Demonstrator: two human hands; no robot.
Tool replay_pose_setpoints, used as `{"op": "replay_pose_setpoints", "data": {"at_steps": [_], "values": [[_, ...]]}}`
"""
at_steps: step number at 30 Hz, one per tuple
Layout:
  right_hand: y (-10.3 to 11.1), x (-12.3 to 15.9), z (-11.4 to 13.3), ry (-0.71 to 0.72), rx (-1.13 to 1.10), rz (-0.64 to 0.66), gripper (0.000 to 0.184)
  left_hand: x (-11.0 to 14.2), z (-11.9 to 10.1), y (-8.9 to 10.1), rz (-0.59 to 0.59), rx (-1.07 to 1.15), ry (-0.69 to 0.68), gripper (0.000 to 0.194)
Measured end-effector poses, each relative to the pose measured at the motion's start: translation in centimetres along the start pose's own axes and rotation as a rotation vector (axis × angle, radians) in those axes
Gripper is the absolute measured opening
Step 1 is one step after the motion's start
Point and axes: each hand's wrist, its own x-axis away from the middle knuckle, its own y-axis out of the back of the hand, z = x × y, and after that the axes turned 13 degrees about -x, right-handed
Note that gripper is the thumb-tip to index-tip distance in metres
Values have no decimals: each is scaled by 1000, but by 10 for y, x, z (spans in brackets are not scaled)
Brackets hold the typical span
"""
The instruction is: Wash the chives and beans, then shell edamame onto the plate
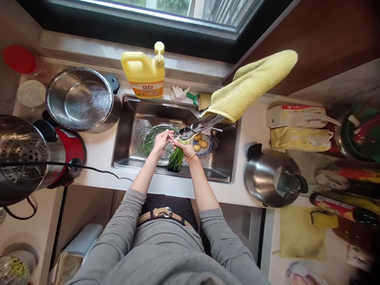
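Sink (130, 148), set in the tabletop (172, 185); contents and state as follows.

Right hand (187, 150): closed round a bunch of greens (177, 158), pale ends toward the tap (204, 123), dark tips hanging toward the sink's near edge.

Left hand (162, 141): fingers narrowed to a pinch, apparently on one pale stem (171, 137), just beside the bunch.

Bowl (162, 162): in the sink, left of the bunch; loose greens (145, 146) inside, some straggling over the rim toward the sink's left wall.

Plate (210, 144): near the sink's right wall; holds several potatoes (203, 143), apart from both hands.

Progress, as judged: partway. Gathered: one bunch, in the right hand. In hand: the single stem. Remaining, seemingly: the loose strands in the bowl, not yet bunched. Potatoes: untouched at present; whether already washed, cannot be told. Water from the tap: none clearly visible.
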Motion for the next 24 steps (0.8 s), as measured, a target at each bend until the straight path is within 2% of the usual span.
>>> {"op": "replay_pose_setpoints", "data": {"at_steps": [4, 8, 14, 21, 24], "values": [[-4, -5, -4, 14, -50, -42, 45, 1, -7, 15, 81, 37, -16, 24], [-9, -5, -6, 35, -77, -25, 42, 0, -5, 21, 131, -21, -70, 43], [-4, 1, -4, -10, 6, 18, 38, -2, -8, 22, 58, -111, -128, 47], [-10, 0, 3, -31, 68, 132, 41, 0, -16, 10, 109, -44, -47, 35], [-12, -3, 4, 10, 92, 104, 41, -1, -18, 6, 102, 5, -38, 28]]}}
